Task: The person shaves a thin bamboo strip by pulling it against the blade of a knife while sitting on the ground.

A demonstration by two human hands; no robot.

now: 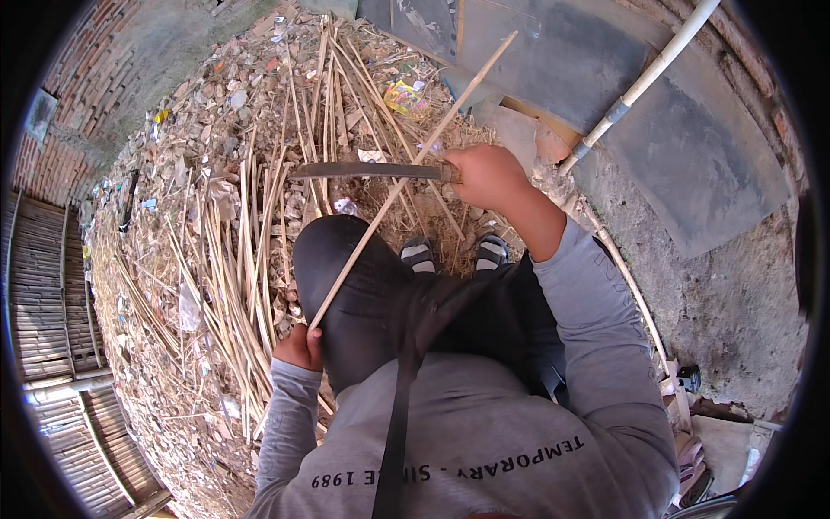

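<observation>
- Blade (372, 170): right hand (488, 179) wraps its handle (449, 173).
- I see left hand (298, 348) curled around one pale strip (354, 257).
- Loose strips (246, 251) lie toward far edge of ground (147, 285).

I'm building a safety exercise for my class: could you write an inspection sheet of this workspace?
Surface: littered ground.
Job's things: long pale strip, crossed in view by a long-bladed knife; contact unclear.
Clutter: loose strips, yellow wrapper, scattered scraps.
Grips: left grip holds the strip's lower end; right grip holds the knife's handle end.
Cables: nothing seen.
Surroundings: brick wall, slatted panel, dark sheets, pale pole.
</observation>
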